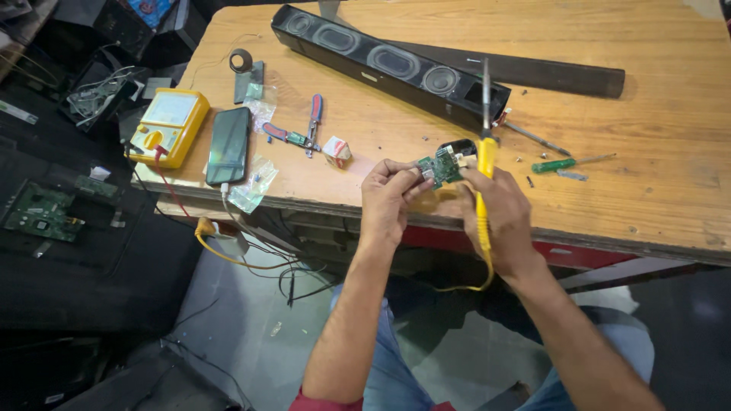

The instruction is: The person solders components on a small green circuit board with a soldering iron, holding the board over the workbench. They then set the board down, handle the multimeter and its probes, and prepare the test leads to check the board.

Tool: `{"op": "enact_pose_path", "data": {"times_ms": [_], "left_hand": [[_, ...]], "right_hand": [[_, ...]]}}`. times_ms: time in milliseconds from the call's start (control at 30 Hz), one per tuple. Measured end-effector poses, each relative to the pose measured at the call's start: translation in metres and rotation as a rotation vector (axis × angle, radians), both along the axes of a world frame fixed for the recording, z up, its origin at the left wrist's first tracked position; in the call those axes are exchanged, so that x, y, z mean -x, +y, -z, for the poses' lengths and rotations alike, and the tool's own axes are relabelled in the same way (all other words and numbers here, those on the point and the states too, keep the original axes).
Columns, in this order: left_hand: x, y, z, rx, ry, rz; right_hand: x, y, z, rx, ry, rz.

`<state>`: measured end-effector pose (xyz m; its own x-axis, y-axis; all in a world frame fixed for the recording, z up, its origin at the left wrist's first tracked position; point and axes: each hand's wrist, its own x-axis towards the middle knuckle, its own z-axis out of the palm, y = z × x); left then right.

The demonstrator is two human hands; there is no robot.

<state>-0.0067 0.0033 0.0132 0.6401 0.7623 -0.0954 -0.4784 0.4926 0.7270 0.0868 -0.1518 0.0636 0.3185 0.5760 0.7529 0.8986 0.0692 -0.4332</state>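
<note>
At the near edge of the wooden workbench (655, 152), just off its lip, both hands meet over a small green circuit board (439, 167). The left hand (387, 199) pinches the board's edge at about nine o'clock, fingers closed on it; the right hand (502, 217) steadies the three o'clock side and is also wrapped around a yellow-handled soldering iron (485, 164), tip pointing up toward twelve. The board looks light and stiff but fragile — I'd judge the bare edges the safe place to hold, not the component face. The iron's tip may be hot (I can't tell). Behind, toward twelve o'clock, lies an opened black soundbar (388, 61); a green screwdriver (567, 163) rests at three.
</note>
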Motion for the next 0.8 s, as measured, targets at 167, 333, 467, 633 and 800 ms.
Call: {"op": "enact_pose_path", "data": {"times_ms": [167, 333, 467, 633, 800], "left_hand": [[0.000, 0.003, -0.002, 0.020, 0.002, 0.032], [-0.002, 0.004, -0.001, 0.027, 0.010, 0.041], [-0.003, 0.006, -0.001, 0.005, 0.013, 0.051], [-0.001, 0.006, -0.004, -0.048, 0.059, 0.067], [0.005, 0.009, -0.009, -0.100, 0.079, 0.095]], "right_hand": [[-0.003, 0.017, -0.001, 0.049, -0.040, -0.035], [-0.005, 0.020, 0.005, 0.049, 0.005, -0.035], [-0.007, 0.020, 0.008, 0.050, 0.056, -0.039], [-0.009, 0.020, 0.009, 0.038, 0.151, -0.037], [-0.009, 0.020, 0.009, -0.002, 0.138, -0.024]]}}
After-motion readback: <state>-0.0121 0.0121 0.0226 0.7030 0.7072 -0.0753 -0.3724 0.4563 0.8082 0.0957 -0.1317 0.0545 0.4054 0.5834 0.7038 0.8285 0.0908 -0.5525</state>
